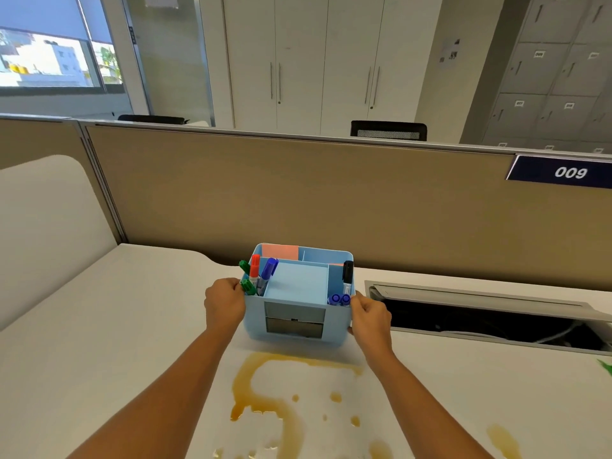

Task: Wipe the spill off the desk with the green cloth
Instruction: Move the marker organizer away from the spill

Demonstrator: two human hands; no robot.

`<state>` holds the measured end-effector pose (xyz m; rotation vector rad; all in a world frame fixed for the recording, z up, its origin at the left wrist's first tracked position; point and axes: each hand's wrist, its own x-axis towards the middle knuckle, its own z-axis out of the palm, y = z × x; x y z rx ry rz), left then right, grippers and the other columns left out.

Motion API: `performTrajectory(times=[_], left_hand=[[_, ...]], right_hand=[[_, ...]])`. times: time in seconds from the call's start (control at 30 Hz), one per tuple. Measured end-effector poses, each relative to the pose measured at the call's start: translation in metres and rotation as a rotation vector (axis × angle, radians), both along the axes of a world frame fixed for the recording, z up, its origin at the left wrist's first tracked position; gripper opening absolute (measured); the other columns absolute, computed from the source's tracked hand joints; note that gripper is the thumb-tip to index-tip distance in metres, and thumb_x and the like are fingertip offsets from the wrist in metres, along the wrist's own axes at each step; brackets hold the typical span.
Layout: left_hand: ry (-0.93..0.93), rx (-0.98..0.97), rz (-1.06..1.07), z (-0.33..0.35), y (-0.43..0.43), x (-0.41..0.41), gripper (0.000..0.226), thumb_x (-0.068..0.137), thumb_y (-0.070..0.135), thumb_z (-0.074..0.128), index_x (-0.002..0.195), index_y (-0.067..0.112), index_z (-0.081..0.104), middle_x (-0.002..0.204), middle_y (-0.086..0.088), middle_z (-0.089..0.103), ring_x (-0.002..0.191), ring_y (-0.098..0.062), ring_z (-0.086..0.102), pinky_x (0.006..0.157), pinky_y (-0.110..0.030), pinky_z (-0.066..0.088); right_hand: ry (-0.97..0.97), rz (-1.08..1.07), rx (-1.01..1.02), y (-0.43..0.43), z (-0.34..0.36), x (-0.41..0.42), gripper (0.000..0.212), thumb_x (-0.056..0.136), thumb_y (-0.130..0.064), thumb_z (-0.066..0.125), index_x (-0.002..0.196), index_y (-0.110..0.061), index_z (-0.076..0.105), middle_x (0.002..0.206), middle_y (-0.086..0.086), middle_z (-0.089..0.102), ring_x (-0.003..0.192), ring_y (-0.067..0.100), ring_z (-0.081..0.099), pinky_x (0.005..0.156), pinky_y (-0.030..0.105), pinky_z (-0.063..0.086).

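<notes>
A brown-orange spill (265, 389) spreads in streaks and drops over the white desk (99, 326) in front of me, with another patch at the lower right. Only a small green corner of the cloth (606, 365) shows at the right edge. A light blue desk organizer (298, 329) with markers and note pads stands just behind the spill. My left hand (225, 304) grips its left side and my right hand (370, 318) grips its right side. I cannot tell whether the organizer touches the desk.
An open cable tray (480, 321) is sunk into the desk at the right, its lid raised. A beige partition (298, 200) with a "009" label (569, 172) closes the back of the desk. A white side panel (43, 226) stands at the left.
</notes>
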<state>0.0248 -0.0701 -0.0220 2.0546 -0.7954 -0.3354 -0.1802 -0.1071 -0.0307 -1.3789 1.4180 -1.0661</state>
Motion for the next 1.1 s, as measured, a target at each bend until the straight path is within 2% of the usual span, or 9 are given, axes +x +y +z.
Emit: performTrajectory(times=[0.13,0.23,0.4,0.6,0.7,0.8,1.1], left_hand=[[0.01,-0.015,0.025,0.01,0.014,0.007,0.028,0.094,0.016,0.044,0.104,-0.003,0.063,0.104,-0.025,0.066,0.095,-0.035,0.062,0.081,-0.038,0.052],[0.012,-0.043,0.036,0.022,0.025,0.015,0.029,0.094,0.014,0.043,0.104,-0.003,0.063,0.104,-0.026,0.065,0.096,-0.036,0.062,0.081,-0.04,0.052],[0.042,-0.089,0.063,0.04,0.052,0.032,0.028,0.093,0.009,0.041,0.1,-0.005,0.064,0.102,-0.027,0.065,0.095,-0.039,0.061,0.084,-0.046,0.052],[0.085,-0.098,0.09,0.056,0.092,0.067,0.028,0.094,0.012,0.043,0.109,-0.002,0.062,0.107,-0.024,0.064,0.1,-0.036,0.06,0.085,-0.042,0.051],[0.091,-0.097,0.098,0.057,0.116,0.091,0.028,0.094,0.012,0.043,0.108,-0.002,0.062,0.107,-0.024,0.064,0.094,-0.033,0.059,0.08,-0.041,0.051],[0.099,-0.087,0.099,0.056,0.143,0.116,0.028,0.094,0.012,0.043,0.106,-0.002,0.064,0.105,-0.024,0.064,0.088,-0.03,0.057,0.077,-0.04,0.05],[0.11,-0.087,0.108,0.049,0.231,0.22,0.028,0.093,0.01,0.042,0.107,0.0,0.064,0.105,-0.024,0.066,0.096,-0.037,0.061,0.079,-0.043,0.052]], right_hand=[[0.027,0.012,-0.013,0.007,0.012,0.006,0.03,0.094,-0.021,0.045,0.089,0.0,0.066,0.087,0.015,0.065,0.087,0.032,0.062,0.077,0.057,0.055],[0.049,0.037,-0.029,0.013,0.024,0.013,0.033,0.094,-0.02,0.044,0.086,0.005,0.065,0.091,0.022,0.067,0.091,0.039,0.061,0.077,0.06,0.053],[0.087,0.082,-0.048,0.031,0.05,0.03,0.034,0.094,-0.022,0.043,0.086,0.003,0.065,0.094,0.019,0.067,0.086,0.031,0.058,0.077,0.057,0.054],[0.069,0.114,-0.054,0.07,0.063,0.067,0.03,0.094,-0.022,0.045,0.094,-0.001,0.066,0.101,0.019,0.066,0.091,0.031,0.059,0.08,0.058,0.054],[0.062,0.127,-0.033,0.094,0.063,0.091,0.029,0.094,-0.02,0.045,0.095,-0.001,0.067,0.104,0.02,0.067,0.097,0.035,0.06,0.082,0.059,0.052],[0.047,0.144,-0.019,0.118,0.062,0.118,0.028,0.094,-0.02,0.045,0.097,-0.004,0.067,0.106,0.018,0.067,0.094,0.032,0.06,0.082,0.058,0.053],[0.007,0.199,0.055,0.202,0.048,0.222,0.03,0.095,-0.024,0.045,0.115,-0.009,0.061,0.112,0.016,0.065,0.093,0.023,0.055,0.086,0.053,0.054]])
